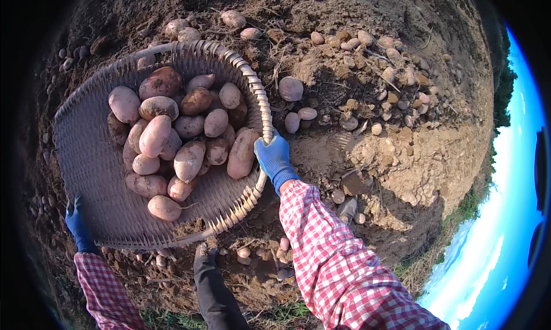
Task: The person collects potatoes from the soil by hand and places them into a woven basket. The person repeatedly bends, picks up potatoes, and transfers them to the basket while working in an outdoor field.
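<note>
A wide woven wicker basket [92, 158] spreads before me, holding a heap of soil-dusted potatoes [189, 160]. My right hand [274, 155], in a blue knit work glove, grips the thick wrapped rim on the basket's right side. At the lower left corner, my left hand [78, 224] wears a glove of the same kind and holds the basket's edge, its fingertips showing above the rim. One long potato [242, 153] lies just left of my right hand. Some dirt clings inside the front wall.
Loose potatoes [291, 89] lie on the dug soil [318, 149] to the right, with many small ones farther off. More potatoes [176, 28] lie beyond the basket. A dark trouser leg [215, 282] shows below it, with grass [172, 319] near the bottom edge.
</note>
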The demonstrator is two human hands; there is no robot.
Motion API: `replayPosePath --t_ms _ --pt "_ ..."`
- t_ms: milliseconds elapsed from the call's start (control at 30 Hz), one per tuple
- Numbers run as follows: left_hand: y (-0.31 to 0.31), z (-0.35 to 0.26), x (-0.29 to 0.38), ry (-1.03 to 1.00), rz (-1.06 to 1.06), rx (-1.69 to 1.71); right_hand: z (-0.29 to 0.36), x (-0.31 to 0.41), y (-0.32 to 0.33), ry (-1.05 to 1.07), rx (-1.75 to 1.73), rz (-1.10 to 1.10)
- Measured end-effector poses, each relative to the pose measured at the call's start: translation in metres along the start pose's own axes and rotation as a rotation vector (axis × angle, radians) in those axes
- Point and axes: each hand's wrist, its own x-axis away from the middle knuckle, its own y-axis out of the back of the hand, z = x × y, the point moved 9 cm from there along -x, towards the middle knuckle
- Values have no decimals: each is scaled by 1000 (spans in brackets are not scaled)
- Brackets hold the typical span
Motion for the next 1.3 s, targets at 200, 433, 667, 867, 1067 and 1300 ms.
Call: replayPosePath --t_ms 200,433,667,867,1067,1300 --pt "47 -107 236 29 -250 -34 9 3 57 -1 189 186" --pt "-47 -223 363 -24 54 -120 -82 103 274 -120 293 263" --pt "-346 -236 438 -88 377 31 -136 64 584 -314 91 -70" --pt "-615 -252 500 -91 568 253 -169 -38 809 -62 322 -368" --pt "-688 -238 605 -427 679 -791 -241 -47 824 117 387 -175" --pt "-485 -167 765 -200 1701 -1209 -294 130 732 -630 -83 204"
